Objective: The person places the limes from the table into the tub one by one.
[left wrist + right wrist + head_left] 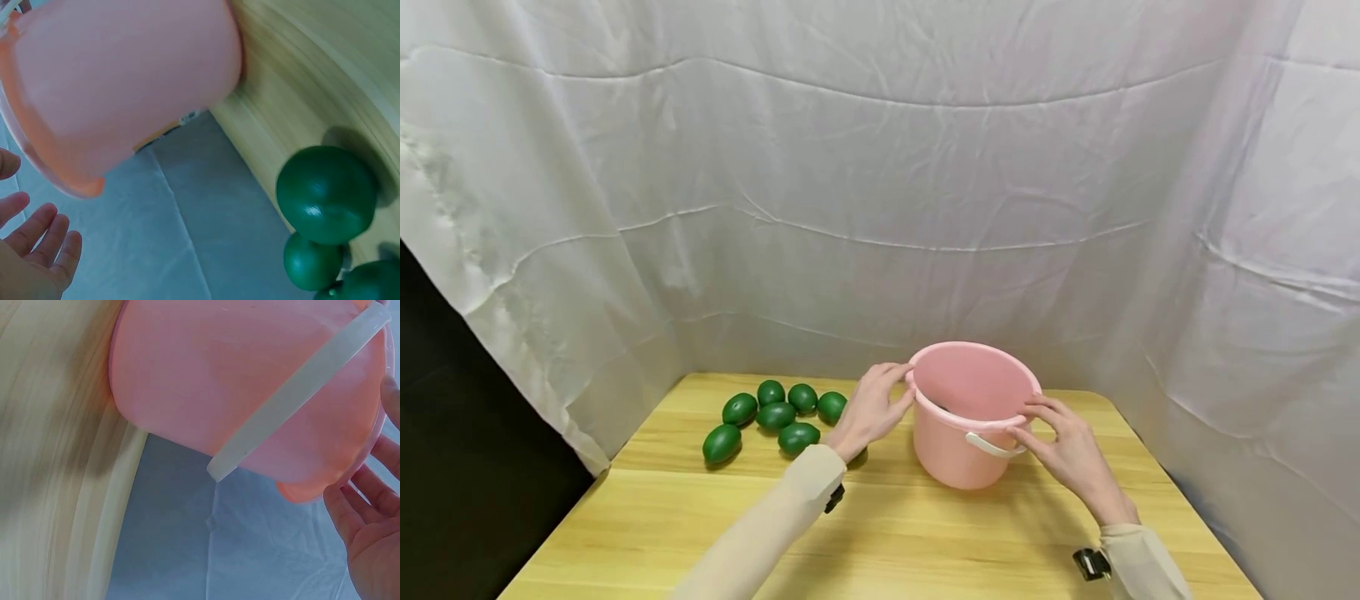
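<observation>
A pink bucket [958,462] stands upright on the table, its white handle [988,447] hanging down on the near side. My left hand [868,408] is at the bucket's left rim; in the left wrist view its loosely spread fingers [44,237] stay just off that rim. On the opposite side, my right hand [1071,454] touches the rim with relaxed fingertips, also seen at the rim in the right wrist view. Something small and dark shows low inside the bucket, mostly hidden by the near wall.
Several glossy green oval fruits, like avocados [777,416], lie grouped at the table's left; one sits partly behind my left wrist. The wooden table [925,550] ends close behind the bucket, where a pale curtain [880,183] hangs.
</observation>
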`<state>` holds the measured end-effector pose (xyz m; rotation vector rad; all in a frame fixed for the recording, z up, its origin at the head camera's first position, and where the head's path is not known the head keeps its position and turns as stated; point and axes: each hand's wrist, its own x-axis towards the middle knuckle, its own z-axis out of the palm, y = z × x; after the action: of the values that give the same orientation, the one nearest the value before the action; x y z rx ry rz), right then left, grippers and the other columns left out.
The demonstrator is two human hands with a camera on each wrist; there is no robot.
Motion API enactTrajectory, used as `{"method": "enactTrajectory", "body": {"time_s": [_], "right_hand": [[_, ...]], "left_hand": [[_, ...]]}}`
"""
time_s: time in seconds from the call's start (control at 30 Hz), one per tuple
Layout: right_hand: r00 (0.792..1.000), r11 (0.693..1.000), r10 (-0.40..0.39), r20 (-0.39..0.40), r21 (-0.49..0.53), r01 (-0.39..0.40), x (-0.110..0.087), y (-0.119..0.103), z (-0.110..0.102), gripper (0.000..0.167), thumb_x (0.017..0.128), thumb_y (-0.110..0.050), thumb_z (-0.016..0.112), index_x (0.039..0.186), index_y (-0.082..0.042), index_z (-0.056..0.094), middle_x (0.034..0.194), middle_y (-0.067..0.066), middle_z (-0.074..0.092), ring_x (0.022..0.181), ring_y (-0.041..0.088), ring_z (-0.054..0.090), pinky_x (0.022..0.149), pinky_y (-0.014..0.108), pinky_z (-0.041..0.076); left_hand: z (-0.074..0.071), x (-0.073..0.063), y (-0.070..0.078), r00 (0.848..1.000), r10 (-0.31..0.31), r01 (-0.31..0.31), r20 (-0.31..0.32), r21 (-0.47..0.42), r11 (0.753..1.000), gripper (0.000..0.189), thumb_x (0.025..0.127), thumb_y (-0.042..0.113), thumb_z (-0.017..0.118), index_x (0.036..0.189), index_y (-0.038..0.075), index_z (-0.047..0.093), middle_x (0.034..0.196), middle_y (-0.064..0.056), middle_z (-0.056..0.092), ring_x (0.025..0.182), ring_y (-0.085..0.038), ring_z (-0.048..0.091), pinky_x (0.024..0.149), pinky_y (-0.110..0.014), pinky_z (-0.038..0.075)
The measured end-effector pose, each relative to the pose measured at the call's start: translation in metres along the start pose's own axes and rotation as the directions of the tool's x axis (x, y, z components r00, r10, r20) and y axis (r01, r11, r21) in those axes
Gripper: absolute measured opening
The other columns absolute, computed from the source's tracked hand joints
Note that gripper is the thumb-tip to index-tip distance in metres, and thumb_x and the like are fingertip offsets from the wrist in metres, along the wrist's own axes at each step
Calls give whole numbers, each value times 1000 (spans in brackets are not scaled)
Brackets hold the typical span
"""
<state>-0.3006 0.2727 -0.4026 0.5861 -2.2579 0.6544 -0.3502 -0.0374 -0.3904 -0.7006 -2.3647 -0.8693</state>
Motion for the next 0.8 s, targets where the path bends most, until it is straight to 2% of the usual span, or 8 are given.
{"method": "enactTrajectory", "body": {"time_s": [0.13, 0.33, 0.5, 0.67, 0.8], "right_hand": [[1000, 1000, 1, 1, 3, -1, 1, 0, 0, 35, 74, -17, 86, 104, -5, 73, 118, 13, 67, 109, 35, 64, 92, 50, 48], [1000, 1000, 2, 3, 0, -2, 0, 1, 0, 36, 73, -15, 86, 105, -4, 73, 118, 15, 67, 109, 36, 64, 92, 51, 48], [1000, 1000, -4, -1, -6, 4, 1, 1, 1, 36, 73, -16, 86, 105, -4, 73, 117, 14, 67, 108, 35, 64, 92, 50, 48], [1000, 1000, -4, 0, -3, 4, 1, 2, 1, 36, 74, -16, 86, 105, -4, 73, 117, 14, 67, 109, 35, 64, 92, 50, 48], [1000, 1000, -7, -2, 2, 7, 1, 2, 2, 36, 73, -16, 86, 105, -5, 73, 117, 15, 67, 109, 35, 64, 92, 50, 47]], "left_hand": [[-6, -6, -10, 1000, -5, 5, 19, 26, 1000, 40, 95, 26, 64, 132, 11, 61, 131, -6, 62, 123, -23, 55, 101, -40, 49], [-12, -15, -24, 998, -46, 44, 33, 66, 997, 41, 95, 28, 64, 133, 14, 61, 131, -5, 61, 122, -23, 56, 99, -41, 50], [-16, -22, -37, 998, -37, 32, 46, 106, 994, 41, 95, 27, 64, 133, 14, 60, 130, -7, 62, 120, -25, 57, 97, -43, 50], [-22, -33, -52, 995, -32, 20, 99, 125, 992, 43, 95, 26, 63, 135, 12, 59, 130, -9, 62, 118, -26, 60, 95, -43, 52], [-26, -41, -67, 985, -56, 31, 162, 153, 988, 43, 96, 28, 61, 137, 14, 58, 133, -8, 61, 119, -26, 61, 94, -42, 52]]}}
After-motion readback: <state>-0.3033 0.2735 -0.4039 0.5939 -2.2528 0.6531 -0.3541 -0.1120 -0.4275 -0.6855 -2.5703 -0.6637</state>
